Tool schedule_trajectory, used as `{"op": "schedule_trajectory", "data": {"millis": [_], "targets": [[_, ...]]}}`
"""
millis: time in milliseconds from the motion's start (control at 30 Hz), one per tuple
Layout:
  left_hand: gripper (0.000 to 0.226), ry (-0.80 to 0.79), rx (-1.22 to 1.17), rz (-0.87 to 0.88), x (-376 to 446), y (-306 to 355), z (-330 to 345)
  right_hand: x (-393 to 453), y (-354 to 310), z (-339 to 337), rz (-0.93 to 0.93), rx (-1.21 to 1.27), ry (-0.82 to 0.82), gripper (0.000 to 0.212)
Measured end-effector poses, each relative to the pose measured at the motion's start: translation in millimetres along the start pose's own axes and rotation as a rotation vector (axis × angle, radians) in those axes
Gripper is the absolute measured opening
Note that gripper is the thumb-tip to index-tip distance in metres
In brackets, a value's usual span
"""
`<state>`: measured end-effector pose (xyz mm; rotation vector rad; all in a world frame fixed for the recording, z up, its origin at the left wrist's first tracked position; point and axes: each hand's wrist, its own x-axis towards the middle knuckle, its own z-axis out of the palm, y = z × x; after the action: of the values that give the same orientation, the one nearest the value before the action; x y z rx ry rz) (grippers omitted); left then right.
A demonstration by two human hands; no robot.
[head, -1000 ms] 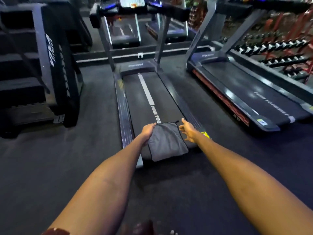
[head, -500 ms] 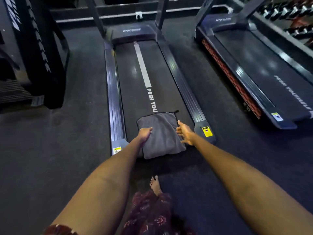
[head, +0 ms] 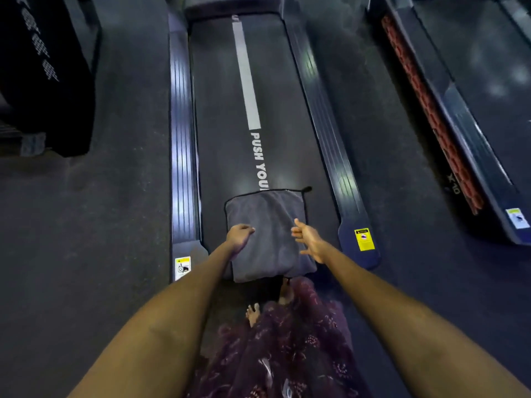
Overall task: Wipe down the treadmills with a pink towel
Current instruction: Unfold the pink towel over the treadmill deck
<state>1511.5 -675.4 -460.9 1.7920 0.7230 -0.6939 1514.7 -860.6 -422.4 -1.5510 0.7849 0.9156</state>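
The towel (head: pixel 268 234) lies flat at the treadmill (head: pixel 230 110) belt's near end, looking soft and light. Left hand (head: pixel 238 235) presses its edge, fingers curled; right hand (head: pixel 309 239) hovers spread beside it.

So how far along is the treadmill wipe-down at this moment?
Early. Nothing shows as finished: no wiped track is visible on the belt. In hand: the folded towel, grey-looking in this light, lies flat at the belt's near end, left hand pressing its left edge, right hand open at its right edge. Left: most of the belt, both side rails, and the neighbouring treadmill.
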Motion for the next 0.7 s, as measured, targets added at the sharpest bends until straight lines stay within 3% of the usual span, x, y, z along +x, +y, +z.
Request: {"op": "schedule_trajectory", "data": {"millis": [200, 433, 700], "targets": [[0.032, -0.023, 0.216, -0.004, 62.7, 6.8, 11.4, 66.4, -16.5, -11.2, 0.025, -0.028, -0.002, 0.041], [0.053, -0.198, 0.531, -0.035, 142.4, -0.6, 29.9, 168.4, -23.9, -11.0, -0.050, -0.391, 0.009, 0.029], [0.045, -0.236, 0.754, 0.084, 246.3, -23.9, 39.6, 278.4, -20.3, 8.3, -0.124, -0.779, -0.078, 0.025]]}}
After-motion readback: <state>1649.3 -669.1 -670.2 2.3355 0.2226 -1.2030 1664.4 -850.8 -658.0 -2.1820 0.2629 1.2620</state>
